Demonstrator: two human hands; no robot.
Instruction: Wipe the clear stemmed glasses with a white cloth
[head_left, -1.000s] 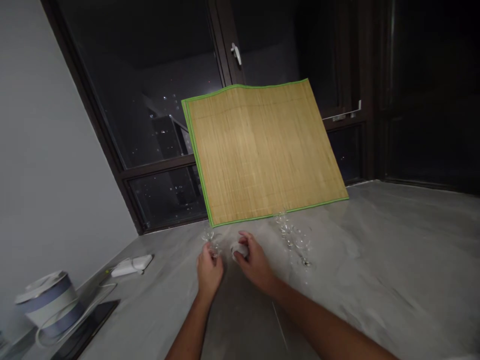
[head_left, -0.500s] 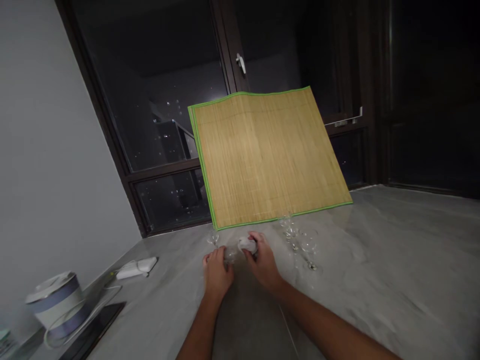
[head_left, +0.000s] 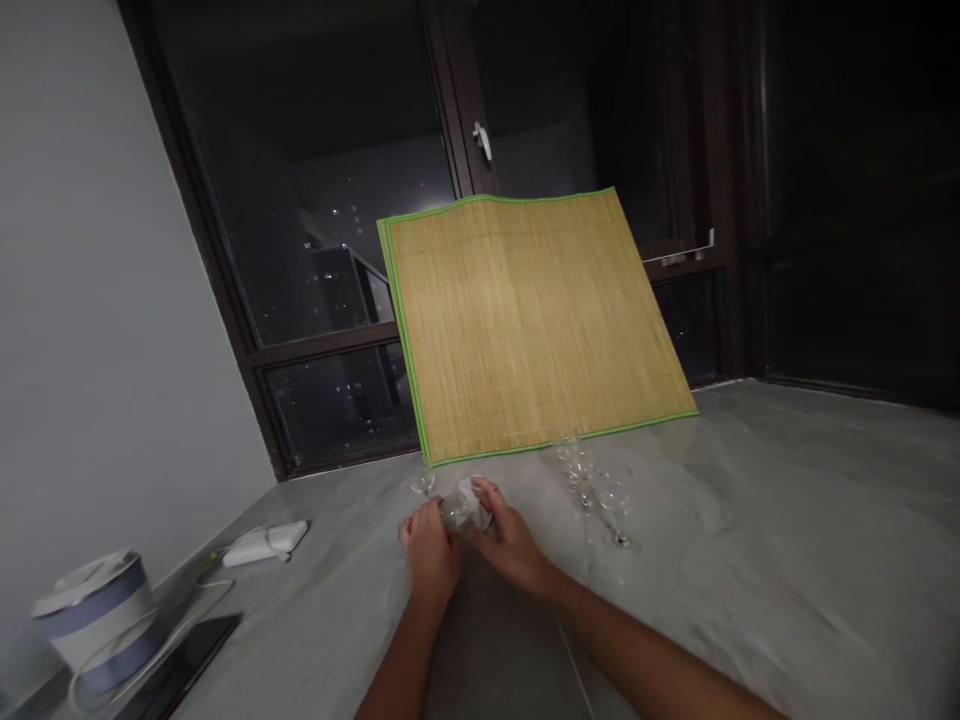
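Both hands close together over one small glass, low at the desk's middle

Left hand (head_left: 433,556) grips a small clear stemmed glass (head_left: 453,512) just above the grey marble desk (head_left: 750,560); right hand (head_left: 510,540) has slid in since a second ago, pressing a crumpled white cloth (head_left: 475,502) against it. More clear glasses (head_left: 600,490) stand right. No readable writing anywhere.
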